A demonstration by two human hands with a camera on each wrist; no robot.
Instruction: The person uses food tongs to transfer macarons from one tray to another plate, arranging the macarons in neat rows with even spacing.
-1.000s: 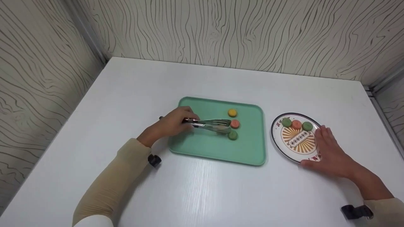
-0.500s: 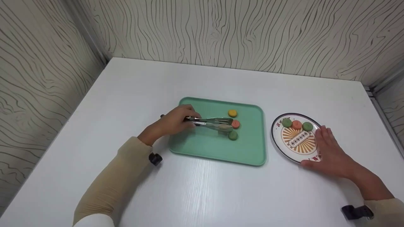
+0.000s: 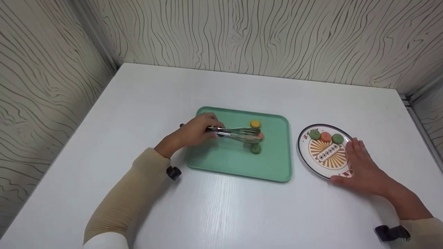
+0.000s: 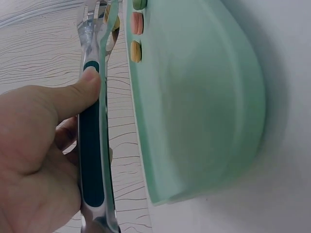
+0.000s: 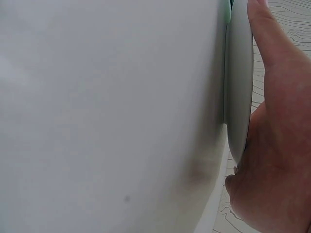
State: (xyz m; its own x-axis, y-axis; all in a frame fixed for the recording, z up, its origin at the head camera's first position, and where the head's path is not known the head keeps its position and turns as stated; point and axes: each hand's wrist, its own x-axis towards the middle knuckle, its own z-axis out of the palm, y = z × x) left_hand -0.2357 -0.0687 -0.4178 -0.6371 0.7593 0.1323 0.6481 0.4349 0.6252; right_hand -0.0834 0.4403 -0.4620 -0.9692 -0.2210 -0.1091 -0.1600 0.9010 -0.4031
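My left hand (image 3: pixel 199 131) grips metal tongs (image 3: pixel 238 131) with dark handle inserts, thumb along one arm. In the left wrist view a yellow macaron (image 4: pixel 112 20) shows between the tong tips, partly hidden. Beneath the tongs lies a green tray (image 3: pixel 238 166). On it sit a yellow macaron (image 3: pixel 255 123), a pink macaron (image 3: pixel 261 136) half covered by the tips, and a green macaron (image 3: pixel 255 149). My right hand (image 3: pixel 368 174) rests against the plate (image 3: pixel 306 157), its fingers fairly straight along the right rim and thumb spread at the near rim.
Along the plate's far side stand a green macaron (image 3: pixel 314 134), a pink macaron (image 3: pixel 325 137) and another green macaron (image 3: pixel 337 139). A narrow strip of white table (image 3: pixel 294 207) separates tray and plate. Patterned panels (image 3: pixel 235 38) enclose the back and sides.
The tongs and my left hand have moved slightly to the right and away from me, so the tips now cover part of the pink macaron. My right hand and the plate have stayed put.
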